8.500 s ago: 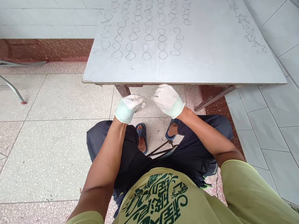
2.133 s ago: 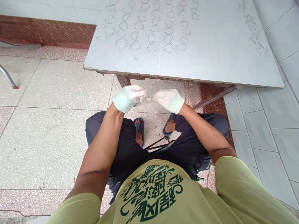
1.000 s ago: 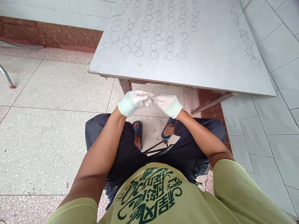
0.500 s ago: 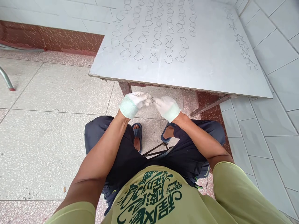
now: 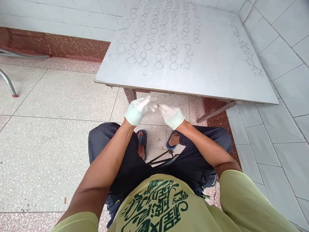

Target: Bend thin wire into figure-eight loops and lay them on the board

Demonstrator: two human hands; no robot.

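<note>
Both my hands wear white gloves with pale green cuffs and meet above my feet, just in front of the table edge. My left hand (image 5: 140,109) is closed in a pinch on a thin wire (image 5: 150,93), whose fine end pokes up above the fingers. My right hand (image 5: 171,114) has its fingertips pressed together against the left fingertips, at the same wire. Most of the wire is hidden by the gloves, so its shape is hard to make out.
On the white table (image 5: 217,77) lie rows of wire figure-eights (image 5: 173,55). Star-shaped wire pieces (image 5: 248,53) line its right side, near the tiled wall (image 5: 277,116). A metal chair leg (image 5: 9,83) stands at far left, and a folding stool frame (image 5: 161,160) shows between my legs.
My left fingers have shifted and the wire end now stands higher above them. My right hand has dropped slightly, fingertips still at the left ones. The view has tilted a little.
</note>
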